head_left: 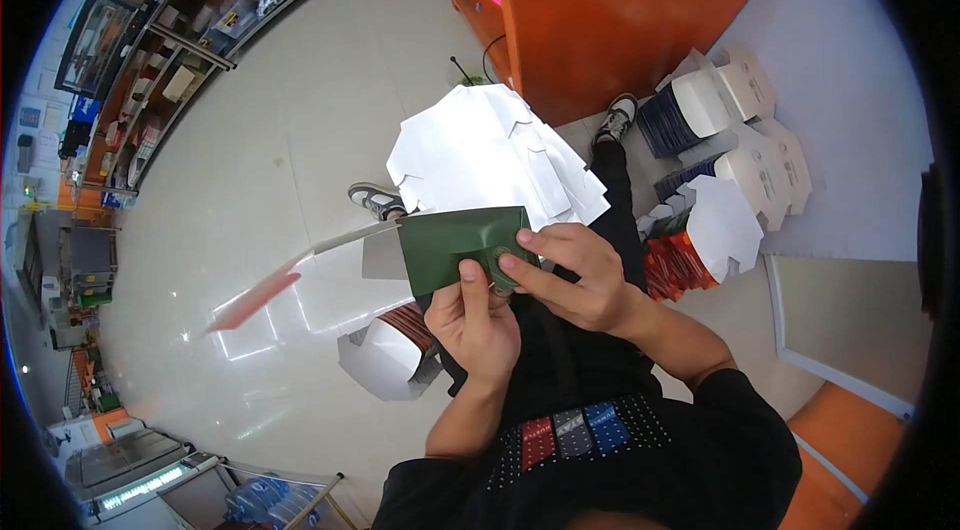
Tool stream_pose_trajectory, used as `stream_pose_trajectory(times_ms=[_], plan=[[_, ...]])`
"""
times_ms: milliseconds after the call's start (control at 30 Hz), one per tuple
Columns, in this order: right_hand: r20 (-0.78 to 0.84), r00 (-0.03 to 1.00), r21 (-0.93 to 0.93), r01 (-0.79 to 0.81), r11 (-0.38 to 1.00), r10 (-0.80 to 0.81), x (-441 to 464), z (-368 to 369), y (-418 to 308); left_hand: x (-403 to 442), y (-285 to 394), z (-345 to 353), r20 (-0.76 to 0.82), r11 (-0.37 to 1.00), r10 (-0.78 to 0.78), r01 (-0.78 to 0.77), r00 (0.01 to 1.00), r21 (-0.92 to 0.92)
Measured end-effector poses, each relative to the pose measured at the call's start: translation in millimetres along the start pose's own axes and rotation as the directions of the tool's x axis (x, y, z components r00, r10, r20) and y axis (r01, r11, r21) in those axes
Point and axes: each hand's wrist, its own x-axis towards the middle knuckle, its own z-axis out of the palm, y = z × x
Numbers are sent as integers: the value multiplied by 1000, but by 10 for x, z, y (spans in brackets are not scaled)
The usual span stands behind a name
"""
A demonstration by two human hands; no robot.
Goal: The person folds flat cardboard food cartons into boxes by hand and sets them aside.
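Observation:
Both hands hold a dark green cardboard box piece [435, 255], partly folded, with a round emblem near its lower right. My left hand [475, 330] grips its lower edge, thumb on the green face. Across its right end lies my right hand [575, 280], fingertips pressed on the green face near the emblem. A long pale flap with a reddish end [262, 298] stretches left from the piece, smeared by motion. Just beyond the hands is a stack of white flat cardboard sheets [475, 150] over my legs. Fingers behind the card are hidden.
Stacked cardboard pieces with dark blue edges [670, 125] and red edges [675, 265] stand on the floor at right. Another cardboard stack [385, 358] is at lower left. An orange cabinet [620, 10] rises ahead; shelving [180, 60] lines the far left.

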Motion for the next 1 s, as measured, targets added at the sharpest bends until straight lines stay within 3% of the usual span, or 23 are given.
stream_pose_trajectory(times_ms=[200, 333, 633, 800, 900, 1000], plan=[[-12, 998, -87, -65, 994, 64, -46, 118, -96, -108, -135, -56, -108, 996, -82, 77, 991, -47], [-24, 989, -33, -147, 989, 146, -66, 140, -73, -131, -220, -164, -50, 991, -135, 134, 990, -18], [-12, 940, 74, -340, 938, 342, -11, 122, -79, -142, -185, -88, -90, 975, -196, 184, 977, -121], [141, 884, 196, -467, 862, 447, 290, -35, -81, -164, -326, -216, -31, 932, -85, 91, 996, 352], [-5, 951, 202, -301, 932, 308, 688, -28, -170, -226, -407, -229, 64, 847, -39, -1, 997, 531], [56, 998, 204, -52, 978, 41, 794, 138, -144, -218, -342, -114, 148, 806, 89, -159, 985, 570]])
